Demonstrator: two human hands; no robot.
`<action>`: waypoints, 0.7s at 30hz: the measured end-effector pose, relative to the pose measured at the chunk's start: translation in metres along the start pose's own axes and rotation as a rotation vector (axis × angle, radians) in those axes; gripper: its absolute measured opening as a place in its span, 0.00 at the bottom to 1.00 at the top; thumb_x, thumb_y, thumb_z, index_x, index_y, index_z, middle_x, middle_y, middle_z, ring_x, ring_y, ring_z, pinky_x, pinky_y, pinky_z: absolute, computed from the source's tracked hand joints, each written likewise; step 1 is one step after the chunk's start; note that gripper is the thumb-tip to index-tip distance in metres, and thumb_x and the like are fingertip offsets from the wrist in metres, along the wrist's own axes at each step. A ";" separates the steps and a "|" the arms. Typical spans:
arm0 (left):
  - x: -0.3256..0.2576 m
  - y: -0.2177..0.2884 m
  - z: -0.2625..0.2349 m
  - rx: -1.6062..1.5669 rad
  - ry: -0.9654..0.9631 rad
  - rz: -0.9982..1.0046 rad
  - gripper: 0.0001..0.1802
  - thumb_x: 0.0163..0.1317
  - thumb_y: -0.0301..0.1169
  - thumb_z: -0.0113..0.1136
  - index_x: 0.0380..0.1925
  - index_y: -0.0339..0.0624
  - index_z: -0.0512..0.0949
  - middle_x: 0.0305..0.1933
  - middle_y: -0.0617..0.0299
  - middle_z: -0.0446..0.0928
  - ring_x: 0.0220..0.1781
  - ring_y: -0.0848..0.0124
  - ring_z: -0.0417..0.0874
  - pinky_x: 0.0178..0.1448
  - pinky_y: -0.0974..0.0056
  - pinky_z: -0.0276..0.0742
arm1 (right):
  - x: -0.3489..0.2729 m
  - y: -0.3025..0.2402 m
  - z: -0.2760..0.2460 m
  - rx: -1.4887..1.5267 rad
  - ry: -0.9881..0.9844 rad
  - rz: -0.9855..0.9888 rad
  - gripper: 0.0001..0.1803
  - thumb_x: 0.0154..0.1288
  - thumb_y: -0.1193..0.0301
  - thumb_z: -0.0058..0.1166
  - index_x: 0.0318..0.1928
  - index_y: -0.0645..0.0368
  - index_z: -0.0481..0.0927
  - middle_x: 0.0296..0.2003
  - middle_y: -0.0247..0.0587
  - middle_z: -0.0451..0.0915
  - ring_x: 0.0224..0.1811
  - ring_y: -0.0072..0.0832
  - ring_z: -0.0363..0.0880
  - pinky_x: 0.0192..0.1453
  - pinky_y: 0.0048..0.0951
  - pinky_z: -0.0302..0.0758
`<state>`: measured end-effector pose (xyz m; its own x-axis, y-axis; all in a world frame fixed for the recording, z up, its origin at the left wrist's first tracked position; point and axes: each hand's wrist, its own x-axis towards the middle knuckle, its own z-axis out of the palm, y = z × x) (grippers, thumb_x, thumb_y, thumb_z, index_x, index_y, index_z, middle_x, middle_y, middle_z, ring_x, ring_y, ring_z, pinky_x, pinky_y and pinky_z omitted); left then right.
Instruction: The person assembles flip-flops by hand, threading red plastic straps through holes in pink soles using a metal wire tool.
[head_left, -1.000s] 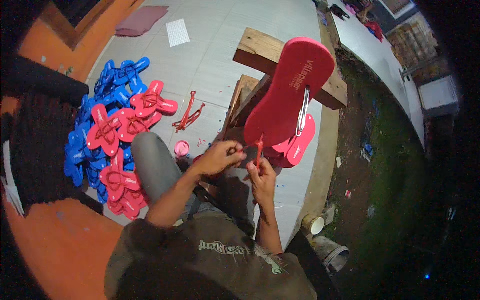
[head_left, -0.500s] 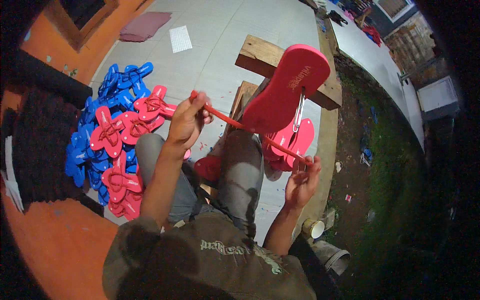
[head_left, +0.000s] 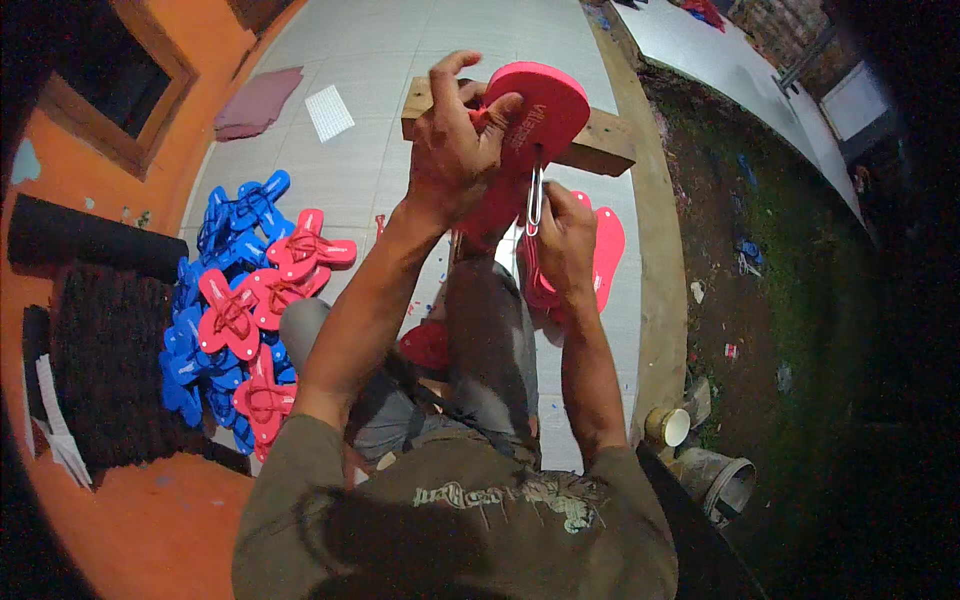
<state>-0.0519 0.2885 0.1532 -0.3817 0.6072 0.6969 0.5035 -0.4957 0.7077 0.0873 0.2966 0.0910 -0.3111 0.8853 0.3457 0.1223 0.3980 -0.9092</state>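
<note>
A pink flip-flop sole (head_left: 545, 95) is propped up against a wooden beam, with a bent metal wire loop (head_left: 535, 205) sticking out of its face. My left hand (head_left: 455, 150) grips the sole's left edge, thumb on the face and index finger raised; a bit of red strap (head_left: 477, 118) shows by the thumb. Close beside the wire loop, my right hand (head_left: 566, 240) is closed with its fingers curled; what they hold is hidden. Several pink soles (head_left: 607, 250) are stacked behind my right hand.
Finished pink flip-flops (head_left: 228, 312) lie on a heap of blue flip-flops (head_left: 245, 215) at the left. The wooden beam (head_left: 600, 140) crosses behind the sole. A white sheet (head_left: 329, 113) lies on the tiled floor. Toward the lower right stand a cup (head_left: 672, 427) and a bucket (head_left: 728, 485).
The red strap was stretched between both hands below the sole. Now my left hand has moved up onto the sole's edge, and my right hand has come up and inward to the wire loop.
</note>
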 end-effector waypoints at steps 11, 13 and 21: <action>0.023 -0.007 -0.002 0.084 -0.376 -0.124 0.25 0.49 0.51 0.59 0.33 0.38 0.77 0.24 0.57 0.79 0.27 0.71 0.80 0.32 0.67 0.74 | -0.033 0.001 0.013 0.770 -0.123 -0.188 0.19 0.60 0.57 0.47 0.29 0.63 0.73 0.21 0.33 0.68 0.24 0.21 0.68 0.32 0.26 0.69; 0.023 -0.001 0.000 0.120 -0.357 -0.116 0.26 0.48 0.52 0.60 0.33 0.38 0.77 0.25 0.58 0.79 0.27 0.71 0.80 0.32 0.67 0.74 | -0.034 0.005 0.015 0.838 -0.120 -0.164 0.19 0.60 0.56 0.47 0.29 0.63 0.73 0.21 0.33 0.69 0.24 0.21 0.68 0.30 0.24 0.68; 0.025 -0.003 0.000 0.188 -0.347 -0.102 0.25 0.48 0.51 0.61 0.33 0.38 0.77 0.24 0.59 0.79 0.25 0.73 0.80 0.31 0.68 0.74 | -0.029 0.017 0.014 0.739 -0.156 -0.065 0.19 0.60 0.56 0.48 0.28 0.62 0.74 0.18 0.29 0.69 0.20 0.17 0.66 0.24 0.18 0.62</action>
<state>-0.0624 0.3050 0.1683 -0.1694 0.8366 0.5210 0.6216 -0.3195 0.7152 0.0854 0.2742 0.0619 -0.4326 0.7993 0.4171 -0.5471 0.1350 -0.8261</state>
